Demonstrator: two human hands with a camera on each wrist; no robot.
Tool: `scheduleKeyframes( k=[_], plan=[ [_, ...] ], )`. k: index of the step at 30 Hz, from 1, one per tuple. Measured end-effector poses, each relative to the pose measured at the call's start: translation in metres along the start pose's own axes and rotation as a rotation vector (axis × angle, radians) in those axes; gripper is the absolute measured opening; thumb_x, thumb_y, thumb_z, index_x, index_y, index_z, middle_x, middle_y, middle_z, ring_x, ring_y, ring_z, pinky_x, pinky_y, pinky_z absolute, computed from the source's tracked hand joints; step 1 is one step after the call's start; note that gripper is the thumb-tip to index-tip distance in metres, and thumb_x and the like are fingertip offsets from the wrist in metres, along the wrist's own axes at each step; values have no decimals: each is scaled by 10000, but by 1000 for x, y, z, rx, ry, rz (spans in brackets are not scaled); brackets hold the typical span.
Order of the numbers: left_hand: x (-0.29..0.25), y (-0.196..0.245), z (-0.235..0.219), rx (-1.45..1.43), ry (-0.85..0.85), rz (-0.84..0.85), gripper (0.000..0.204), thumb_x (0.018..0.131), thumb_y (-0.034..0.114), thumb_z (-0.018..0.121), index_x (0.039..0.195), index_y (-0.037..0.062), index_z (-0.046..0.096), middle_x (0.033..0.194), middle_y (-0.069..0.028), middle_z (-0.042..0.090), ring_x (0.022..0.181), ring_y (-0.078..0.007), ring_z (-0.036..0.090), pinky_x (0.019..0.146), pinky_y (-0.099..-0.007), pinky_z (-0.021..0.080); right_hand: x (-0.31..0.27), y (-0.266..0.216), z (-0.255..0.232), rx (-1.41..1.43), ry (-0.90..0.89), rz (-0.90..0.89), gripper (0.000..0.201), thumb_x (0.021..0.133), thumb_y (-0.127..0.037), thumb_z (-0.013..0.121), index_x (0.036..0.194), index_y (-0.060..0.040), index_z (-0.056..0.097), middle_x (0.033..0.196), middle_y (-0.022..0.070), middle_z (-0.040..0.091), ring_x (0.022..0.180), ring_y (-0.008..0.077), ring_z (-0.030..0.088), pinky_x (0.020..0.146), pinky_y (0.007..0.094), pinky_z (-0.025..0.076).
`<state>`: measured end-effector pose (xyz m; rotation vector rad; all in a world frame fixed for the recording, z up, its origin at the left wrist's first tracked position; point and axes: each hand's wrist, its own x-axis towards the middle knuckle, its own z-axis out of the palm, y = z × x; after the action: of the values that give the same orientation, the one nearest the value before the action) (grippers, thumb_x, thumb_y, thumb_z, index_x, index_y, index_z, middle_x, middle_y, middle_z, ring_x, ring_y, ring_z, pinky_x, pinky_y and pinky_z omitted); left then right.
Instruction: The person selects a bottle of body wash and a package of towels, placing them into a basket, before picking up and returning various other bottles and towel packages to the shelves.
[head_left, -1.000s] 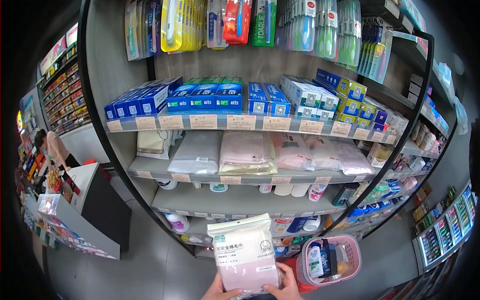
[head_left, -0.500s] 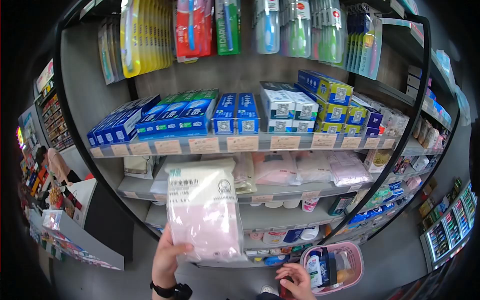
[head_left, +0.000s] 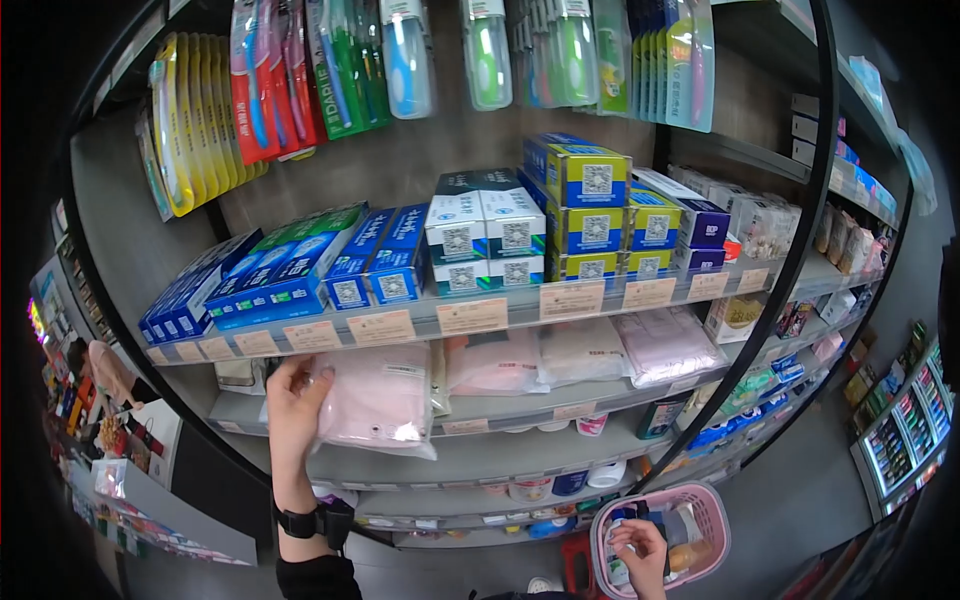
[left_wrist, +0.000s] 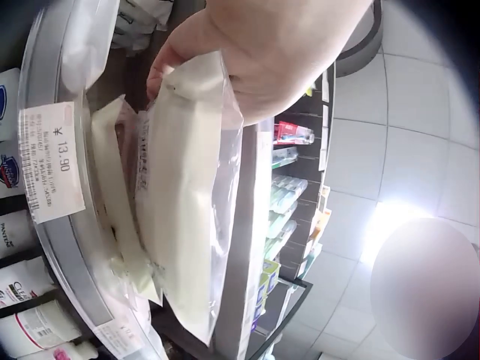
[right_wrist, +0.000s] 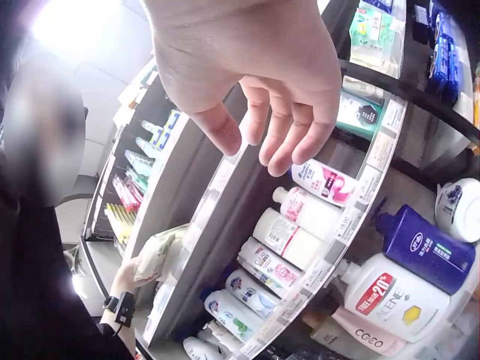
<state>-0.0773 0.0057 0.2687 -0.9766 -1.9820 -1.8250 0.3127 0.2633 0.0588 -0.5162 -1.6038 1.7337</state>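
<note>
— Left hand (head_left: 293,405) grips the pink bagged towel (head_left: 375,400) by its edge, on the towel shelf (head_left: 520,408).
— Soft, light, slippery wrap, I'd say. Right hand (head_left: 640,545) hangs loose over the pink basket (head_left: 705,520).

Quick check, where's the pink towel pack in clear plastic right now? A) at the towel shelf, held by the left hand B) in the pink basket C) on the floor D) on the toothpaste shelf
A: the left hand grips the pink towel pack in clear plastic at the edge of the towel shelf, under the price labels.
</note>
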Motion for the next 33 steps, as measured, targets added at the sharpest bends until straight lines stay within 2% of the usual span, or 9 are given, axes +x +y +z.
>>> scheduleKeyframes(
  k=[2, 7, 10, 12, 15, 20, 22, 28, 33],
  plan=[
    [16, -3, -4, 192, -54, -143, 279, 825, -2, 652, 1089, -68, 590, 962, -93, 649, 842, -145, 604, 769, -273, 474, 3, -2, -4, 16, 22, 0, 362, 783, 54, 662, 1131, 30, 563, 979, 131, 653, 849, 157, 634, 808, 288, 497],
    [21, -8, 13, 202, 67, -18, 287, 820, 81, 684, 1070, -41, 615, 1010, -148, 661, 915, -226, 626, 842, -320, 461, 9, 7, -11, -38, 14, -5, 355, 780, 55, 662, 1122, 32, 572, 969, 120, 658, 837, 143, 634, 794, 275, 498],
    [-15, 62, 32, 546, -4, 283, 363, 799, 102, 698, 1133, -5, 606, 1178, -188, 597, 1097, -290, 568, 931, -390, 426, 9, 14, -15, -80, 18, -13, 345, 777, 60, 658, 1112, 33, 583, 970, 113, 660, 836, 136, 633, 781, 268, 500],
    [-29, 92, 49, 520, -331, 299, 487, 723, 72, 705, 1196, 53, 595, 1289, -193, 520, 1213, -354, 474, 993, -434, 379, 9, 13, -18, -102, 25, 20, 344, 782, 59, 657, 1115, 21, 582, 967, 102, 653, 839, 131, 623, 791, 270, 494],
    [-24, 67, 56, 894, -376, 457, 587, 664, 98, 697, 1239, 92, 580, 1314, -178, 504, 1214, -381, 456, 1014, -450, 358, 11, 14, -24, -127, 38, 45, 343, 779, 62, 653, 1113, 18, 589, 966, 95, 655, 839, 126, 623, 787, 264, 495],
    [-15, 47, 60, 672, -310, 265, 587, 692, 204, 685, 1264, 137, 572, 1324, -188, 479, 1225, -406, 421, 1037, -482, 309, 13, 12, -33, -139, 73, 44, 342, 783, 64, 624, 1121, 16, 595, 968, 86, 662, 843, 117, 625, 779, 254, 498],
    [-16, 39, 76, 929, -296, 427, 593, 697, 242, 704, 1264, 135, 569, 1338, -188, 458, 1243, -414, 390, 1035, -494, 302, 12, 29, -43, -171, 98, 13, 364, 783, 47, 631, 1141, -4, 594, 944, 60, 654, 841, 120, 617, 769, 260, 494],
    [-12, 12, 82, 1007, -284, 409, 642, 720, 304, 688, 1314, 135, 511, 1387, -180, 415, 1287, -402, 348, 1075, -506, 265, 8, 40, -82, -702, 159, 120, 349, 796, -113, 661, 1128, -38, 587, 1010, 179, 618, 891, 312, 622, 785, 375, 503],
    [-29, 13, 97, 1125, -128, 542, 589, 848, 270, 583, 1401, 143, 428, 1468, -178, 334, 1376, -391, 253, 1123, -509, 185, -15, 113, -139, -1171, 183, 481, 558, 754, -230, 698, 1245, -40, 514, 1158, 247, 567, 1054, 428, 557, 898, 495, 456]
  ],
)
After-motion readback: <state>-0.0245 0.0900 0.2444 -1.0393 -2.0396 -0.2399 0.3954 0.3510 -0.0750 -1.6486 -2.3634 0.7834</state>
